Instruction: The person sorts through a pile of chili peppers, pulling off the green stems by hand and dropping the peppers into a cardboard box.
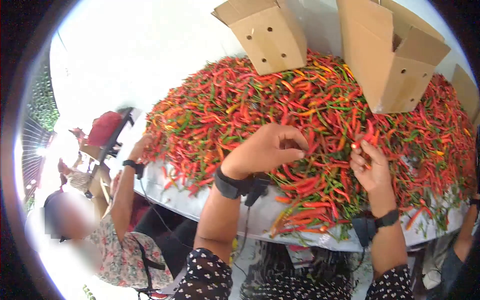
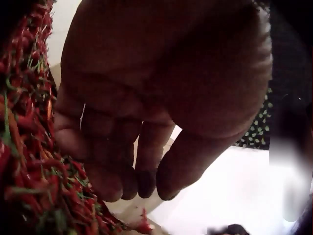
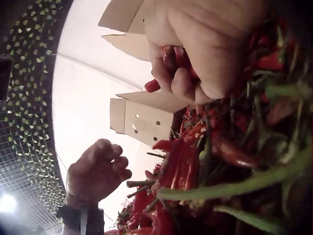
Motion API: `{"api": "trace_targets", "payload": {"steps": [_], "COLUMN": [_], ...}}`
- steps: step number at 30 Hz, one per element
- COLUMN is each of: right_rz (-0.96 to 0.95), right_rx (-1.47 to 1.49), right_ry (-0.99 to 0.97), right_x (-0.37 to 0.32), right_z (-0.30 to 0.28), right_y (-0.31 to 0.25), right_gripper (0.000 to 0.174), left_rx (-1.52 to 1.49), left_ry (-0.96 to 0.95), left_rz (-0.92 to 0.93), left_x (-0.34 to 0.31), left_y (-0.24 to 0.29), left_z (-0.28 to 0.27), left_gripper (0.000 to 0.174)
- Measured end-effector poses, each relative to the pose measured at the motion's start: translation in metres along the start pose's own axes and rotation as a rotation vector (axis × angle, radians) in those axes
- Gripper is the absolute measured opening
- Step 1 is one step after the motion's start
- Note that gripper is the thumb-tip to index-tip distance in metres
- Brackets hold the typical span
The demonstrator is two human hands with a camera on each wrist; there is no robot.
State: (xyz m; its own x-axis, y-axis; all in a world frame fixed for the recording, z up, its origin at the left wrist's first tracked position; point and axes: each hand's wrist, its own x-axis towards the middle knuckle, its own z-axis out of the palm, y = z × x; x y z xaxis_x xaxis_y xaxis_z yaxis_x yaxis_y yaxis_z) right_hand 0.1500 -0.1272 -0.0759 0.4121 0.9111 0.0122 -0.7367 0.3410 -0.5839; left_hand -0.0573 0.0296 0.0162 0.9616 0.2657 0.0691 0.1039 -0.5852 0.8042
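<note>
A wide heap of red, orange and green chillies [image 1: 235,105] covers the table. Over its front part hangs my left hand [image 1: 267,150], fingers loosely bent and nothing visible in it; the left wrist view shows its palm [image 2: 161,93] and bent fingers beside the heap [image 2: 29,142]. My right hand [image 1: 372,167] grips red chillies [image 1: 369,131] just above the heap at the right. In the right wrist view, red chillies [image 3: 182,56] stick out between the curled fingers of that hand [image 3: 210,44], close over chillies and green stems [image 3: 234,183].
Two cardboard boxes, a smaller one [image 1: 272,47] and a larger one [image 1: 395,75], stand on the heap at the back. A person in a floral top [image 1: 132,260] reaches into its left end. Another person's arm [image 1: 466,230] shows at the right edge.
</note>
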Motion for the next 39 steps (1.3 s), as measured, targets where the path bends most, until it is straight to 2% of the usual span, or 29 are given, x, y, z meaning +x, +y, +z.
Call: {"api": "trace_targets", "payload": {"steps": [2,5,7,8,9,10,12,13,15,24,26,27,31,33,36,39], "right_rz": [-0.037,-0.035,0.009,0.024,0.022,0.044,0.08,0.07,0.064,0.104,0.137,0.108,0.14,0.14,0.125,0.133], "right_rx": [-0.008,-0.001,-0.005,-0.004,-0.021,-0.028,-0.029,0.003,0.064,-0.046,-0.003,-0.046,-0.061,-0.076,-0.103,-0.166], "right_ry": [-0.003,-0.022,-0.016,0.011,0.013,0.003,-0.002,0.014,-0.001,-0.03,-0.089,-0.02,-0.006,-0.028,-0.069,-0.077], "right_x": [-0.001,0.002,0.001,0.002,-0.001,-0.003,-0.003,-0.003,-0.002,-0.005,-0.003,-0.006,-0.007,-0.006,-0.007,-0.01], "right_z": [0.001,-0.002,-0.005,-0.004,0.0,0.002,0.002,0.004,0.004,0.009,0.009,0.015,0.014,0.011,0.015,0.024], "right_y": [0.0,0.002,0.003,0.003,-0.001,-0.001,-0.002,-0.002,0.0,0.003,0.003,0.003,0.003,0.007,0.009,0.012], "right_gripper": [0.014,0.013,0.012,0.012,0.013,0.014,0.013,0.011,0.01,0.014,0.015,0.014,0.012,0.012,0.014,0.021], "left_rx": [0.048,0.39,0.367,0.522,0.615,0.69,0.555,0.544,0.698,0.687,0.544,0.504,0.378,0.388,0.342,0.338], "left_ry": [0.053,0.149,0.171,0.226,0.249,0.266,0.153,0.165,0.176,0.174,0.221,0.181,0.233,0.309,0.257,0.286], "left_rz": [0.038,0.007,-0.133,-0.132,-0.094,0.034,-0.04,-0.05,0.174,0.136,0.237,0.174,0.167,0.064,-0.012,0.042], "left_x": [-0.001,0.007,0.008,0.008,0.007,0.006,0.003,0.003,0.001,0.004,0.002,-0.001,-0.003,0.001,0.006,0.014], "left_y": [-0.015,-0.015,-0.026,-0.018,-0.029,-0.032,-0.03,-0.035,-0.05,-0.049,-0.04,-0.032,-0.026,-0.029,-0.023,-0.024], "left_z": [-0.003,0.0,0.001,0.002,0.0,-0.002,-0.007,-0.008,-0.011,-0.01,-0.016,-0.02,-0.019,-0.015,-0.006,0.013], "left_gripper": [0.016,0.019,0.023,0.027,0.03,0.027,0.022,0.022,0.023,0.009,0.012,0.016,0.016,0.019,0.023,0.025]}}
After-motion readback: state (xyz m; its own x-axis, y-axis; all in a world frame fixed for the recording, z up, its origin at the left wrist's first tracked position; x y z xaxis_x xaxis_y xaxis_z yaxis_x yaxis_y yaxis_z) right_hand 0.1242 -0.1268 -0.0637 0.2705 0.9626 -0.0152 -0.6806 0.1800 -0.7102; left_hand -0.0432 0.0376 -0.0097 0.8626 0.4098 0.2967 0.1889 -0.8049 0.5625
